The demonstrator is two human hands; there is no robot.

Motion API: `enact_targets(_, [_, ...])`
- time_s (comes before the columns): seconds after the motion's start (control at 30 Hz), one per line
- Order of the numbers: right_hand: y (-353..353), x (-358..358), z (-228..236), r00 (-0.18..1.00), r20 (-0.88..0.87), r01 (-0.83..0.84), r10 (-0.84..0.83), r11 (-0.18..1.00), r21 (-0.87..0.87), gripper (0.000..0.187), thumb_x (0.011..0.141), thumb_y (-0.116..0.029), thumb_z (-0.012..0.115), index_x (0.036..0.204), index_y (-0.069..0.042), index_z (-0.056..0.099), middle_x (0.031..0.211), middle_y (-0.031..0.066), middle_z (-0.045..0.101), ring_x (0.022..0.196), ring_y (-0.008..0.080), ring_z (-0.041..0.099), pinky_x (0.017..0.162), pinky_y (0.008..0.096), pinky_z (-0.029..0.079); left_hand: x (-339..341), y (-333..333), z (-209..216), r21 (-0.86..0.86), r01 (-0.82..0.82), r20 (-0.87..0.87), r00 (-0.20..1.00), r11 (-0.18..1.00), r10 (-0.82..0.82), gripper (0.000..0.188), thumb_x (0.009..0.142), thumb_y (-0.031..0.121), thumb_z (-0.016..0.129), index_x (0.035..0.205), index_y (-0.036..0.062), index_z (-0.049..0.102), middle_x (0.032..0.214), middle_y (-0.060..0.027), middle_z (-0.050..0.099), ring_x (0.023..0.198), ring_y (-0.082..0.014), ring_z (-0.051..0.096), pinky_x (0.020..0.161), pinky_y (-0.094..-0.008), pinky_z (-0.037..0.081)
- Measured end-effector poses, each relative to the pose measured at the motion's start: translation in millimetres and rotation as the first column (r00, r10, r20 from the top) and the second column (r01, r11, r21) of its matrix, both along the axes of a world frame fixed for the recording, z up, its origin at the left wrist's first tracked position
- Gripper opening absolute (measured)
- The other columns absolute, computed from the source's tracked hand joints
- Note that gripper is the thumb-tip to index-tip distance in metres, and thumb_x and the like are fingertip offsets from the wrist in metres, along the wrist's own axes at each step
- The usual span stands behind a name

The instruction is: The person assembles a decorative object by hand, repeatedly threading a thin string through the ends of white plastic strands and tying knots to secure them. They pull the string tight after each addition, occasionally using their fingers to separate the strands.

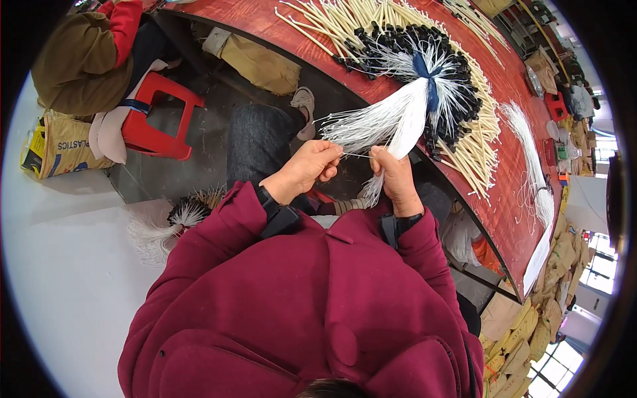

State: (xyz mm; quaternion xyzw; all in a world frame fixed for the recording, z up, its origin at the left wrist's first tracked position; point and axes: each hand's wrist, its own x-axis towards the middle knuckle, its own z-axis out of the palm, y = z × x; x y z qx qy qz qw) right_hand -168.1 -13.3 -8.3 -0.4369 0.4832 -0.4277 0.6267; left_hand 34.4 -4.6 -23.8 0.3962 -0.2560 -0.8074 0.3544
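My left hand (309,167) is closed in a pinch on the end of a thin white string. A short stretch of it runs across to my right hand (397,176), whose thumb and fingers are also closed on white string. Beside and behind my right hand hangs a thick hank of white strings (408,126) over the table's edge. A dark blue cloth band (428,83) ties the hank together. Around it, pale wooden sticks (488,126) with black ends (461,126) fan out on the red table (504,199). The strings spread toward those black ends.
Another long white string bundle (541,192) lies along the table's right side. At left, a person (79,63) sits by a red plastic stool (156,123). A smaller string-and-stick bundle (162,229) lies at lower left. Brown sacks (531,331) are piled at right.
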Motion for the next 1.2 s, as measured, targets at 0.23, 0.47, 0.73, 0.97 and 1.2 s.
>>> enact_targets(0.23, [0.1,-3.1,-0.7,1.0,-0.007,0.015,-0.015,1.0,0.006,0.034,0.086,-0.014,0.055,0.053,-0.009,0.046,0.052,0.0003,0.042,0.049,0.0098,0.039,0.049,0.0244,0.028,-7.1,0.8,35.4,0.05,-0.081,0.115,0.991,0.995,0.075,0.019,0.093,0.022,0.057,0.084,0.0051,0.057,0.066,-0.0008,0.054,0.05,-0.007,0.053,0.042,-0.019,0.038])
enact_targets(0.47, [-0.6,-2.7,-0.1,1.0,0.001,0.008,-0.008,1.0,0.025,0.034,0.086,-0.014,0.055,0.053,-0.009,0.046,0.052,0.0003,0.042,0.049,0.01,0.039,0.048,0.0241,0.029,-0.8,-0.7,13.5,-0.086,0.132,0.122,0.985,0.988,-0.121,0.015,0.092,0.018,0.056,0.085,0.0052,0.058,0.065,0.0007,0.052,0.048,-0.0067,0.048,0.04,-0.0174,0.032])
enact_targets(0.73, [0.9,-2.8,-2.6,0.996,0.083,0.011,-0.012,1.0,0.018,0.028,0.087,-0.015,0.056,0.06,-0.006,0.052,0.055,0.0022,0.048,0.05,0.011,0.041,0.05,0.0234,0.031,9.3,1.6,10.5,0.074,0.069,-0.114,0.992,0.995,-0.061,0.008,0.089,0.012,0.056,0.086,0.0051,0.057,0.063,0.0013,0.05,0.046,-0.007,0.044,0.04,-0.0188,0.031])
enact_targets(0.97, [2.5,2.9,3.4,0.976,0.215,0.025,-0.035,0.999,0.047,0.027,0.09,-0.021,0.055,0.079,0.001,0.065,0.077,0.0082,0.065,0.068,0.011,0.051,0.063,0.0246,0.041,14.2,-3.9,-0.5,-0.531,-0.184,0.47,0.748,0.827,0.468,0.016,0.085,0.015,0.061,0.082,-0.0008,0.06,0.065,-0.0035,0.058,0.053,-0.0127,0.054,0.049,-0.0256,0.044])
enact_targets(1.2, [5.3,7.4,5.5,0.929,0.361,0.018,-0.074,0.987,0.157,0.034,0.092,-0.025,0.052,0.092,0.005,0.067,0.087,0.0082,0.066,0.078,0.0113,0.05,0.074,0.0268,0.041,-31.9,10.1,28.5,-0.525,0.302,0.527,0.85,0.796,0.025,0.016,0.078,0.012,0.067,0.086,-0.0023,0.066,0.071,-0.0086,0.065,0.059,-0.0139,0.061,0.056,-0.0289,0.048])
